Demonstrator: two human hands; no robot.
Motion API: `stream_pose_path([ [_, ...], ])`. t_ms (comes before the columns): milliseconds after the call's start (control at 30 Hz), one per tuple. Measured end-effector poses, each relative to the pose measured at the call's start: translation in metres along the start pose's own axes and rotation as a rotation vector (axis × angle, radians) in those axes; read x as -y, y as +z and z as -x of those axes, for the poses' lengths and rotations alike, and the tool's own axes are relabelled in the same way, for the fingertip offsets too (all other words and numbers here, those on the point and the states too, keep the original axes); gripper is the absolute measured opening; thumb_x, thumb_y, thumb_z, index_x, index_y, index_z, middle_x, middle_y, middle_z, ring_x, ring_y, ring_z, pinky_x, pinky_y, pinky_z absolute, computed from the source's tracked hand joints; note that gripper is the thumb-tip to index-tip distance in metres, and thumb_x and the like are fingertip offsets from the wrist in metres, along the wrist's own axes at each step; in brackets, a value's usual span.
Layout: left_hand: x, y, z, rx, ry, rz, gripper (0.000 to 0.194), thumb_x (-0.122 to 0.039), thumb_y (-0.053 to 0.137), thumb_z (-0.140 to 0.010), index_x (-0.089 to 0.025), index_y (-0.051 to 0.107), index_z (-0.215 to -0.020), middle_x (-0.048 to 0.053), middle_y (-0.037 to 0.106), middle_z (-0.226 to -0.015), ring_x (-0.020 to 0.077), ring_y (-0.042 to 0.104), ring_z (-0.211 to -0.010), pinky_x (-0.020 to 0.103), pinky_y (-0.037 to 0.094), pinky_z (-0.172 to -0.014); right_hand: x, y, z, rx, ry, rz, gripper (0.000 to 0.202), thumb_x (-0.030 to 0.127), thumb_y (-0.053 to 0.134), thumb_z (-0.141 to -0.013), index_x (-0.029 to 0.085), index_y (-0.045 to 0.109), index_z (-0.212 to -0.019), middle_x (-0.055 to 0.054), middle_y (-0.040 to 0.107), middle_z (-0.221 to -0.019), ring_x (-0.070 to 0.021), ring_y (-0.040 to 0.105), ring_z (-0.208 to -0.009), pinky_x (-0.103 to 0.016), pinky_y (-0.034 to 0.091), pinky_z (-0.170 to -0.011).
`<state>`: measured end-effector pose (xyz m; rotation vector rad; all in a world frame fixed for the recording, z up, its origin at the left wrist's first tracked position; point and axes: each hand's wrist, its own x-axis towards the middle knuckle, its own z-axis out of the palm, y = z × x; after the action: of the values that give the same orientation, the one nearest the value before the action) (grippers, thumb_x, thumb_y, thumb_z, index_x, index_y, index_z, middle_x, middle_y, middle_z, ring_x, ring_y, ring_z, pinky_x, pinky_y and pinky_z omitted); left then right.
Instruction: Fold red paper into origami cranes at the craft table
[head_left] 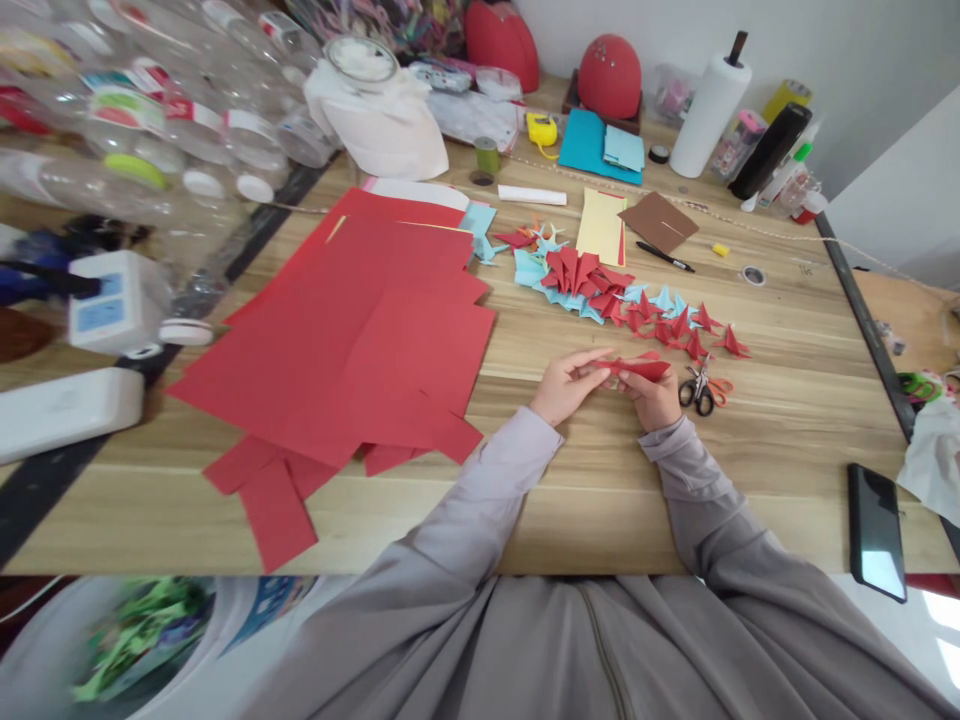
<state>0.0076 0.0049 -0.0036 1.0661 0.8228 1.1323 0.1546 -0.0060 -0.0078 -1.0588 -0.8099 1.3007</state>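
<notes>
Between my two hands is a piece of folded red paper [646,369], held just above the table. My left hand [568,387] pinches its left end with thumb and fingers. On the other side, my right hand [654,400] grips it with the thumb on top. Just beyond lie several folded red paper cranes [679,322] and a few light blue ones [666,299]. Two pairs of scissors, one with black handles [697,397] and one with orange handles [721,390], rest right of my right hand. Large red paper sheets [352,330] are stacked to the left.
Cut red strips [277,512] lie near the front edge. Plastic bottles [195,120] crowd the back left. A black pen [666,257], brown paper [660,221] and yellow tape measure [541,130] lie farther back. A phone [876,530] overhangs the right front edge.
</notes>
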Motion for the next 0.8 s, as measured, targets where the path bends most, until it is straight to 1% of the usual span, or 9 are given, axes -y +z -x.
stream_pose_path([
  [133, 0.0029, 0.0035, 0.0, -0.041, 0.027, -0.052, 0.028, -0.035, 0.075, -0.063, -0.015, 0.074, -0.083, 0.008, 0.072, -0.09, 0.0138, 0.064, -0.066, 0.028, 0.055, -0.064, -0.0024, -0.0017, 0.0003, 0.046, -0.016, 0.047, 0.021, 0.023, 0.081, -0.055, 0.02, 0.072, -0.073, 0.002, 0.069, -0.068, -0.0088, 0.055, -0.049, -0.024, 0.046, -0.048],
  [267, 0.0041, 0.0019, -0.0011, -0.065, 0.033, -0.068, 0.023, -0.032, 0.075, -0.063, -0.016, 0.074, -0.078, 0.006, 0.071, -0.081, 0.0118, 0.061, -0.061, 0.025, 0.052, -0.059, -0.0003, 0.0005, 0.0006, 0.064, -0.001, 0.025, 0.019, 0.023, 0.081, -0.055, 0.02, 0.07, -0.071, 0.002, 0.067, -0.067, -0.0081, 0.054, -0.048, -0.023, 0.045, -0.048],
  [367, 0.0023, 0.0001, -0.002, -0.046, 0.044, -0.073, 0.019, -0.032, 0.074, -0.064, -0.016, 0.074, -0.074, 0.005, 0.069, -0.076, 0.0105, 0.059, -0.056, 0.025, 0.049, -0.056, 0.0013, 0.0017, 0.0007, 0.058, 0.016, 0.028, 0.019, 0.023, 0.081, -0.054, 0.02, 0.069, -0.067, 0.003, 0.066, -0.064, -0.0084, 0.054, -0.047, -0.024, 0.044, -0.048],
  [467, 0.0008, -0.0012, -0.0027, -0.026, 0.011, -0.042, 0.016, -0.029, 0.074, -0.063, -0.016, 0.074, -0.072, 0.004, 0.069, -0.072, 0.0093, 0.057, -0.051, 0.025, 0.047, -0.055, 0.0009, 0.0006, 0.0009, 0.073, 0.003, 0.034, 0.018, 0.023, 0.082, -0.053, 0.02, 0.069, -0.065, 0.003, 0.066, -0.062, -0.009, 0.055, -0.048, -0.024, 0.045, -0.049],
  [567, 0.0014, -0.0019, -0.0031, -0.036, -0.065, 0.001, 0.016, -0.027, 0.076, -0.06, -0.015, 0.073, -0.069, 0.003, 0.068, -0.063, 0.0099, 0.056, -0.047, 0.025, 0.046, -0.053, -0.0006, -0.0013, 0.0012, 0.097, -0.037, 0.055, 0.015, 0.021, 0.082, -0.054, 0.02, 0.07, -0.062, 0.002, 0.066, -0.062, -0.01, 0.057, -0.051, -0.025, 0.045, -0.05],
  [667, 0.0017, -0.0017, -0.0029, -0.051, -0.122, 0.023, 0.018, -0.027, 0.077, -0.057, -0.014, 0.073, -0.069, 0.003, 0.067, -0.058, 0.0114, 0.057, -0.047, 0.026, 0.047, -0.053, -0.0016, -0.0027, 0.0011, 0.086, -0.04, 0.064, 0.014, 0.021, 0.083, -0.053, 0.02, 0.07, -0.06, 0.001, 0.066, -0.062, -0.0105, 0.057, -0.051, -0.025, 0.045, -0.049],
  [800, -0.0004, -0.001, -0.0021, -0.018, -0.103, 0.0, 0.022, -0.028, 0.078, -0.058, -0.014, 0.073, -0.075, 0.005, 0.071, -0.066, 0.0131, 0.062, -0.053, 0.028, 0.051, -0.059, -0.0018, -0.0042, -0.0001, 0.06, -0.057, 0.083, 0.015, 0.023, 0.083, -0.052, 0.02, 0.07, -0.06, 0.001, 0.067, -0.063, -0.0101, 0.056, -0.05, -0.025, 0.046, -0.048],
])
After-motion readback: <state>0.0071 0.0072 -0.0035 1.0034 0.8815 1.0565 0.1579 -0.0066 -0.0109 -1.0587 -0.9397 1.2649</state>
